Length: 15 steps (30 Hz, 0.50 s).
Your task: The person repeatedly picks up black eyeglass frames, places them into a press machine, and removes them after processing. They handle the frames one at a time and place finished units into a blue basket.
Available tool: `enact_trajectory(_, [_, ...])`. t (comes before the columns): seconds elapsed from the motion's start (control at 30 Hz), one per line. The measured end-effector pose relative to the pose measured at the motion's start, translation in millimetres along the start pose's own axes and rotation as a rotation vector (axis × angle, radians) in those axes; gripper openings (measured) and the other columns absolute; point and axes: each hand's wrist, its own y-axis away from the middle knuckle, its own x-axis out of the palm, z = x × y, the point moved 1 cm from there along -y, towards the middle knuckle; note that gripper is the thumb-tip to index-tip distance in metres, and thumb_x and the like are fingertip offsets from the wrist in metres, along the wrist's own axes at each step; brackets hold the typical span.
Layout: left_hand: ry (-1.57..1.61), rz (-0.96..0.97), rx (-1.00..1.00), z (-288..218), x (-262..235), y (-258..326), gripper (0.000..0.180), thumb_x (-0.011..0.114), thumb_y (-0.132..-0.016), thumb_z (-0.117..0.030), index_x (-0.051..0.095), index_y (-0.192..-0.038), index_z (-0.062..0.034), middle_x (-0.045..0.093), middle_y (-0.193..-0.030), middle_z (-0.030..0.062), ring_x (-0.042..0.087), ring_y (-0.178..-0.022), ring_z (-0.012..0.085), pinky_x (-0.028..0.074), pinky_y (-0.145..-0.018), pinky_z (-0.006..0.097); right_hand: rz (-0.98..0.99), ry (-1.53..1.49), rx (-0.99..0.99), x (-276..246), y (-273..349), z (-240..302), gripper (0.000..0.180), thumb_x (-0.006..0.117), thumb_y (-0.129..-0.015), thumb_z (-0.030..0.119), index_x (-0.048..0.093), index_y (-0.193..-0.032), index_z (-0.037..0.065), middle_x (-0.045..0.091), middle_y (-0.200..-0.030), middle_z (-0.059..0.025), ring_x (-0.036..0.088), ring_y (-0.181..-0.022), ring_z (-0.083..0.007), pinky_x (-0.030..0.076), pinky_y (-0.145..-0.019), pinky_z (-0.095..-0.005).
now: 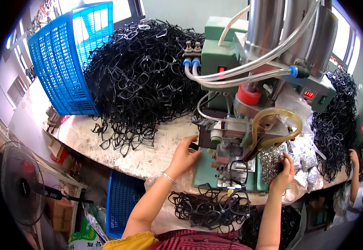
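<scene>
My left hand is at the left side of the green machine base, thumb and fingers closed about a small black piece. At the machine's fixture, a black eyeglass frame sits with its lenses' openings facing me. My right hand is at the right edge of a heap of tiny metal parts, its fingers curled together beside a dark spot. What those fingers hold, if anything, is too small to make out. A curved yellowish tube hangs above the heap.
A large pile of black eyeglass frames spills from a tipped blue basket. More frames lie at the table's front edge before me. Silvery bags stand at the right. A fan is at far left; a co-worker's arm at far right.
</scene>
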Motion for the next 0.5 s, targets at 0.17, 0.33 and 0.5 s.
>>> enact_trajectory(0.17, [-0.031, 0.019, -0.094, 6.1, 1.2, -21.3, 0.019, 0.069, -0.090, -0.015, 0.067, -0.102, -0.0006, 0.068, -0.086, 0.0119, 0.065, -0.081, 0.0218, 0.051, -0.072, 0.032, 0.082, 0.098, -0.054, 27.4, 0.5, 14.9, 0.017, 0.063, -0.092, 0.003, 0.071, -0.106, -0.001, 0.068, -0.096, -0.0029, 0.061, -0.087, -0.0103, 0.048, -0.083, -0.0238])
enact_trajectory(0.33, [-0.157, -0.440, 0.093, -22.6, -63.2, -20.4, 0.017, 0.063, -0.096, -0.019, 0.069, -0.101, -0.0027, 0.067, -0.087, 0.0105, 0.062, -0.078, 0.0189, 0.048, -0.067, 0.032, 0.086, 0.145, -0.024, -1.1, 3.0, 20.1, 0.015, 0.067, -0.089, -0.001, 0.071, -0.104, -0.002, 0.069, -0.096, -0.0035, 0.062, -0.088, -0.0099, 0.049, -0.082, -0.0242])
enact_trajectory(0.5, [-1.148, -0.426, 0.047, 9.9, -151.0, -8.4, 0.017, 0.076, -0.080, -0.023, 0.072, -0.077, -0.0063, 0.063, -0.088, 0.0078, 0.055, -0.091, 0.0294, 0.045, -0.082, 0.040, 0.042, 0.573, -0.225, -57.8, 27.6, 36.0, 0.010, 0.069, -0.087, -0.002, 0.072, -0.097, -0.002, 0.069, -0.092, -0.0056, 0.062, -0.087, -0.0135, 0.048, -0.082, -0.0266])
